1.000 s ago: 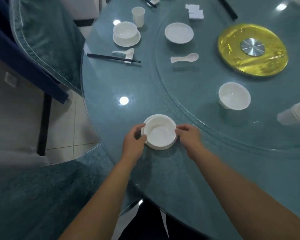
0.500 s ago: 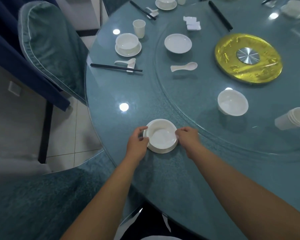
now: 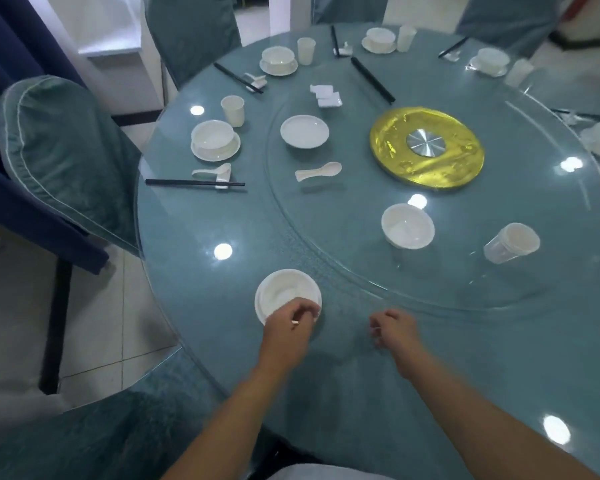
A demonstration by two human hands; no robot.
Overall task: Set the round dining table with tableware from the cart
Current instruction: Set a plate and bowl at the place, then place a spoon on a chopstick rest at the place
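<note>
A white bowl on a saucer (image 3: 280, 292) sits near the front edge of the round teal glass table (image 3: 201, 223). My left hand (image 3: 288, 329) hovers over the saucer's near right rim with fingers loosely curled, and no grip on it shows. My right hand (image 3: 394, 329) is off to the right, apart from the bowl, loosely curled and holding nothing. On the glass turntable (image 3: 465, 285) lie a loose bowl (image 3: 407, 226), a plate (image 3: 304, 130), a spoon (image 3: 317, 171) and a tipped stack of cups (image 3: 511, 242).
A laid place at the left has a bowl on a saucer (image 3: 215, 140), a cup (image 3: 232, 110) and chopsticks (image 3: 194, 182) with a spoon. More places ring the far edge. A gold disc (image 3: 426, 147) marks the centre. Covered chairs (image 3: 63, 157) stand at the left.
Both hands have let go of the saucer and drawn back toward me, the right one moving farther right. The view has tilted up, showing more of the table.
</note>
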